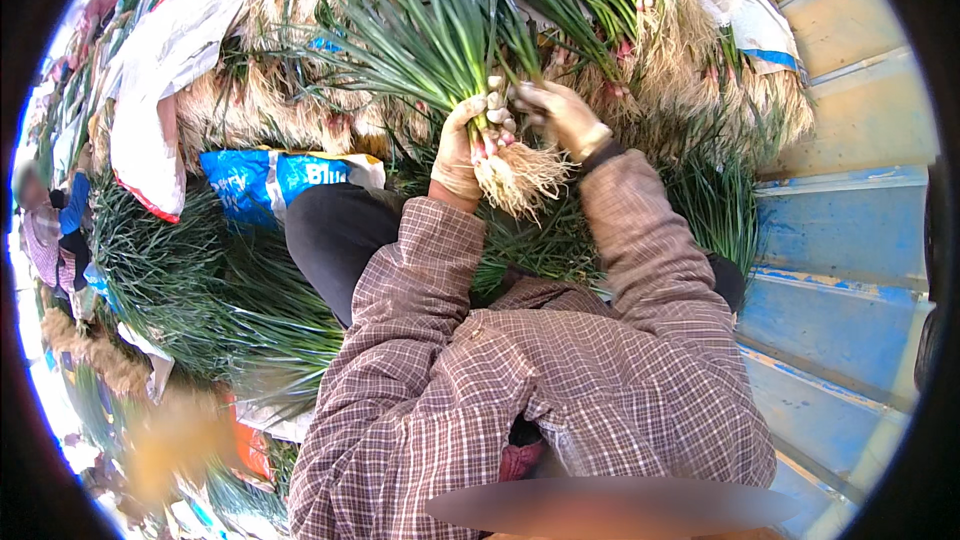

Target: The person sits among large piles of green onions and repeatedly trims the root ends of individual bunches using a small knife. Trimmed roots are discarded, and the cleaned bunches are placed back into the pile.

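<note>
Blue panels (840, 230) line the right side. At upper middle, the left hand (458, 152) has its grip around the onions (455, 50) above their roots (515, 180), likely keeping them together. The right hand (562, 120) is beside them; its grip is too blurred to tell.

Both gloved hands are raised close together at the upper centre of the frame.
The left forearm (430, 250) climbs from the lower left in a checked sleeve; its wrist (453, 200) is upright, and the left hand (456, 152) curls round in a closed grip, its thumb side toward the right hand. The right forearm (645, 225) leans up and leftward from the right of centre, and the right hand (562, 118) points left, its fingers bent and blurred at the tips. A bent knee (338, 235) shows left of centre.
</note>
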Motion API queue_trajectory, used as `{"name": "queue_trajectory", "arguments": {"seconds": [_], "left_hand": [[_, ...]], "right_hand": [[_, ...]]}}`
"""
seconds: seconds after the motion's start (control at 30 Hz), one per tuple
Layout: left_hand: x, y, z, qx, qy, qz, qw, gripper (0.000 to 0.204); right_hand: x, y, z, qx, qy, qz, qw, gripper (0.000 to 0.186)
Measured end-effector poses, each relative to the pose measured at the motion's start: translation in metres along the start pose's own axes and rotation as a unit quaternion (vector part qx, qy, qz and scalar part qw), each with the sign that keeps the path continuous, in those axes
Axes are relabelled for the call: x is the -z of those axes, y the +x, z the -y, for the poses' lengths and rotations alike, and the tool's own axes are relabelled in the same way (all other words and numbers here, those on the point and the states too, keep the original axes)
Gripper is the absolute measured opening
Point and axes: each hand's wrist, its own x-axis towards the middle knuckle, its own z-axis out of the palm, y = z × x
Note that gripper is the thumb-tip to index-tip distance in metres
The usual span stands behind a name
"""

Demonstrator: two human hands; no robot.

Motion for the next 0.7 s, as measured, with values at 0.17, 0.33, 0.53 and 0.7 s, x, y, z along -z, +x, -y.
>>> {"name": "queue_trajectory", "arguments": {"seconds": [0.17, 0.33, 0.53, 0.7], "left_hand": [[-0.002, -0.003, -0.005, -0.026, 0.005, 0.039, 0.999, 0.035], [-0.002, -0.001, 0.008, -0.023, -0.007, 0.022, 0.999, 0.035], [-0.012, 0.000, 0.013, -0.036, -0.015, 0.056, 0.998, 0.036], [0.002, 0.002, 0.012, -0.013, -0.016, -0.004, 1.000, 0.031]], "right_hand": [[0.085, -0.108, 0.021, 0.016, -0.064, -0.165, 0.984, 0.029], [0.149, -0.190, 0.030, 0.120, -0.016, -0.197, 0.973, 0.024], [0.090, -0.092, 0.061, 0.219, -0.002, -0.180, 0.959, 0.029], [0.082, 0.017, 0.079, 0.149, -0.320, -0.243, 0.904, 0.029]]}}
